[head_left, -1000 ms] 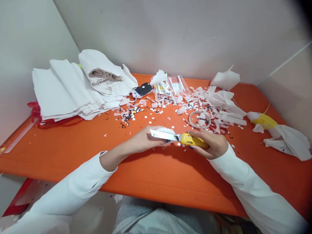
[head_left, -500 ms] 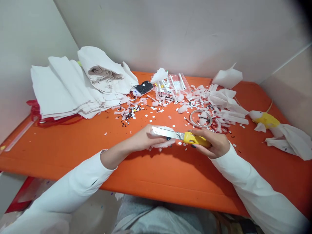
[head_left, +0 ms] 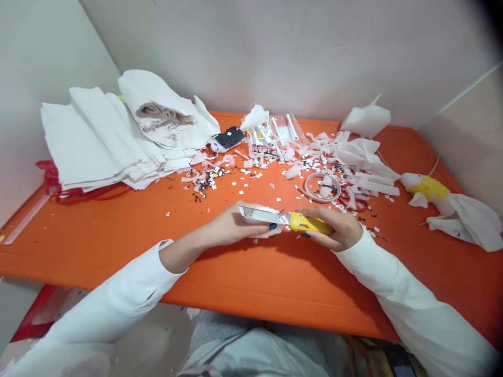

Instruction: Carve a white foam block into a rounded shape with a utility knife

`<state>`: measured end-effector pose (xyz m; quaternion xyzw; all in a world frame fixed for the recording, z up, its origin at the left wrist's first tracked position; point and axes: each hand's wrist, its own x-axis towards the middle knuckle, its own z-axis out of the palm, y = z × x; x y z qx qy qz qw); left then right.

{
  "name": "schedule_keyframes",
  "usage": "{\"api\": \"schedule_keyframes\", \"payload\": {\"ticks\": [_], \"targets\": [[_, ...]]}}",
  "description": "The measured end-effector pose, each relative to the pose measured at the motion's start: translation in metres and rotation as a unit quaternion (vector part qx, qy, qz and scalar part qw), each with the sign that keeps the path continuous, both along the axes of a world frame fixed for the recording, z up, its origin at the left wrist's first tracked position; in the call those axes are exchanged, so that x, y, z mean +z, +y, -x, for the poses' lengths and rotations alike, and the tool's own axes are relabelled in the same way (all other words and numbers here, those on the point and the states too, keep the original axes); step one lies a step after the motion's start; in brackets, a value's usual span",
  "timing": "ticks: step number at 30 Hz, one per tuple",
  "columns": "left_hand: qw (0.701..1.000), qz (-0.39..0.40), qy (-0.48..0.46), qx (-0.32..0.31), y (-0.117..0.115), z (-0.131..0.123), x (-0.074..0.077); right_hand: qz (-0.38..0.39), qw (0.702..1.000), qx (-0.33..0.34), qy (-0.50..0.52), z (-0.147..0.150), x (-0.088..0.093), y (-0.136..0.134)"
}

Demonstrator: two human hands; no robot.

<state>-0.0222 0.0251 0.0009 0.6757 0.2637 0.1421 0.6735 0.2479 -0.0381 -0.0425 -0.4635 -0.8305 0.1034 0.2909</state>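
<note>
Orange table: knife, white scrap.

Even, soft indoor light falls from above on the orange surface, which shows bright and saturated with no hard glare. Faint shadows lie under the forearms and beneath the left hand and right hand. The blade of the utility knife catches a dull sheen. The wide lens bows the surface's edges, and a dark vignette clouds the upper right corner. Focus is fairly sharp throughout.
</note>
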Motion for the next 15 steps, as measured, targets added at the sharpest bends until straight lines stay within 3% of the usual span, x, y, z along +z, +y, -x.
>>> {"api": "schedule_keyframes", "payload": {"ticks": [8,15], "targets": [[0.998,-0.031,0.047,0.014,0.003,0.0041,0.0033,0.006,0.998,0.044,0.037,-0.0052,-0.0013,0.0082],[0.996,-0.06,0.049,0.034,0.001,0.0033,0.004,0.023,0.998,0.026,0.048,0.0013,0.0008,0.0034]]}}
